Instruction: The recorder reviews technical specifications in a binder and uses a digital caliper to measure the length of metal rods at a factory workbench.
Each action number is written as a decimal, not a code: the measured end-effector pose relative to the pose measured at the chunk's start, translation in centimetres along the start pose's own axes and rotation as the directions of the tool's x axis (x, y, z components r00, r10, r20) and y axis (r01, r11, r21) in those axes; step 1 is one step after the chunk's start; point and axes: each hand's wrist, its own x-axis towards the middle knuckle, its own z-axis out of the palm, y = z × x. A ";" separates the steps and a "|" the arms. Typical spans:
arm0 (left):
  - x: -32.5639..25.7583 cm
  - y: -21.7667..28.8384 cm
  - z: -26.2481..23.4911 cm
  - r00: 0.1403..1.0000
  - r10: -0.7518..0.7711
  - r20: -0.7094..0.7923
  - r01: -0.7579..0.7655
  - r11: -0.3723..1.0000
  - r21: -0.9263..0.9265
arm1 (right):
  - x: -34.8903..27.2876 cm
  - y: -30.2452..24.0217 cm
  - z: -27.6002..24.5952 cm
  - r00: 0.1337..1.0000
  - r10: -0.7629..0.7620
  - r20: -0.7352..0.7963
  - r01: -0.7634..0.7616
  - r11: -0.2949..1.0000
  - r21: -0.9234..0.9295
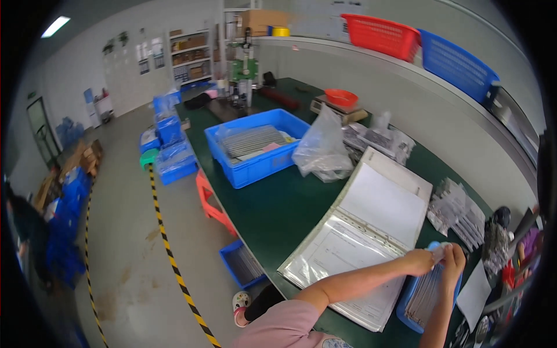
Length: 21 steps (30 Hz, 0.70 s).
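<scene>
Grey floor fills the left side of the room, with a yellow and black striped line [174, 261] running across it and blue crates [171, 148] stacked near a long green table [272, 209]. On the table sits a big blue bin [258, 148] full of grey strips, and next to it lies a crumpled clear plastic bag [322, 151]. Nearer to the person, an open white binder [362, 235] lies flat with its pages showing. Right of the binder stands a small blue tray [426, 296] packed with thin grey packets standing on edge. Both hands meet just over the far end of this tray. The left hand [419, 261] and the right hand [454, 262] are closed around a small clear packet [439, 250], pinching it between them, though it is too small to tell just how the fingers sit. It looks like the person is sorting or checking the packets one at a time. A next move would need a soft, steady grip so the thin packet does not bend or slip. More small bags [458, 211] lie in a pile further right, and red and blue baskets [418, 46] sit up on a high shelf.
</scene>
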 end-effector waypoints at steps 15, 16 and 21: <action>1.8 -3.5 -6.6 0.938 -0.009 0.347 0.347 0.064 -0.936 | -3.1 -1.8 7.0 0.946 -0.307 0.105 0.309 0.756 -0.577; 1.6 -3.4 -6.3 0.965 -0.070 0.252 0.257 0.081 -0.963 | -3.3 -1.7 7.2 0.948 -0.301 0.103 0.305 0.769 -0.563; 2.1 -6.3 -3.8 0.983 -0.071 -0.170 -0.152 0.213 -0.965 | -3.5 -3.1 9.5 0.943 -0.303 0.141 0.332 0.804 -0.493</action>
